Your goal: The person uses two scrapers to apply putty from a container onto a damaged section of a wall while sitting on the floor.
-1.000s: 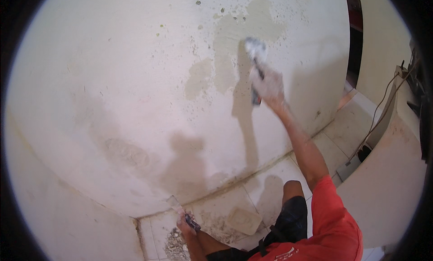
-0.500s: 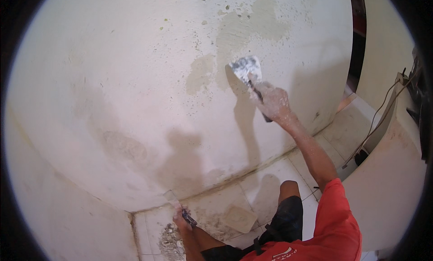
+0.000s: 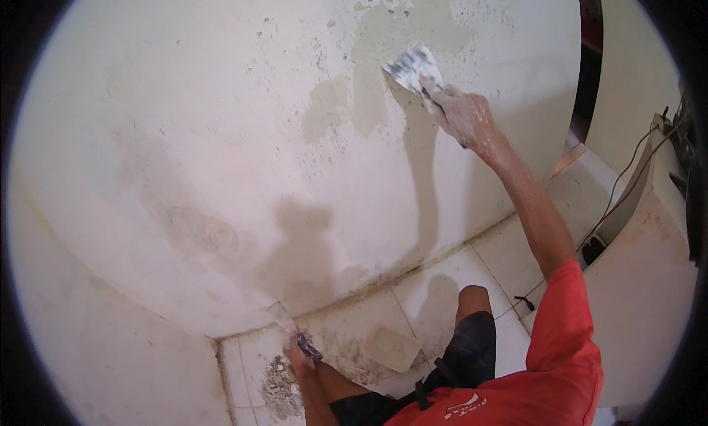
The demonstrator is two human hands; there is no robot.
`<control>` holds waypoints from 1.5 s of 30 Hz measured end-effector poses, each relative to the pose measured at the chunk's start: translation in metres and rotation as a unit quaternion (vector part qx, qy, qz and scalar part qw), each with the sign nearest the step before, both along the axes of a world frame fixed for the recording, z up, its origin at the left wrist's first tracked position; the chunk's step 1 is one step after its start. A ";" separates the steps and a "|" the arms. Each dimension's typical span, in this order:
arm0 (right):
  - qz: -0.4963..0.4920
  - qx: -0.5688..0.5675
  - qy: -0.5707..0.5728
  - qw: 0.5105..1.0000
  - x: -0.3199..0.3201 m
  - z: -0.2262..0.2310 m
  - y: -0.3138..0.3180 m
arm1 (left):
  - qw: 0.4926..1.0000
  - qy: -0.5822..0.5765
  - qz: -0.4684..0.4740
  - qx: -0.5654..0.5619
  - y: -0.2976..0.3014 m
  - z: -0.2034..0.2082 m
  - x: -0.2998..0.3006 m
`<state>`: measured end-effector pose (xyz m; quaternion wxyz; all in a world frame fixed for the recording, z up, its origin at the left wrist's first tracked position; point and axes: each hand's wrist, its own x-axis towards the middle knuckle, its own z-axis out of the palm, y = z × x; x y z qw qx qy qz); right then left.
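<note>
Plainly, the white plaster wall [image 3: 221, 102] is the biggest thing before me, filling most of the frame, with the pale tiled floor [image 3: 505, 260] below. A damp-looking grey-green patch [image 3: 372, 46] spreads across the wall at upper centre. Right of it, my dusty right hand [image 3: 468, 120] is closed round the dark handle of a broad, white-smeared metal scraper [image 3: 415, 68], its blade over the patch's lower right; whether the edge touches, I cannot tell. A beige, roughly square slab [image 3: 393, 348] lies at lower centre. At lower left, my left hand [image 3: 298, 352] is curled firmly round a smaller, black-handled scraper [image 3: 281, 315], blade pointing up-left.
</note>
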<state>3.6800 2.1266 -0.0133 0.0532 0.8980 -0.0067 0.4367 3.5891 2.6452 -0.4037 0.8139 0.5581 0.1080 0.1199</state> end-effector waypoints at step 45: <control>0.049 0.207 -0.011 0.977 0.018 -0.122 0.004 | 1.000 0.011 0.005 0.028 -0.011 0.005 -0.001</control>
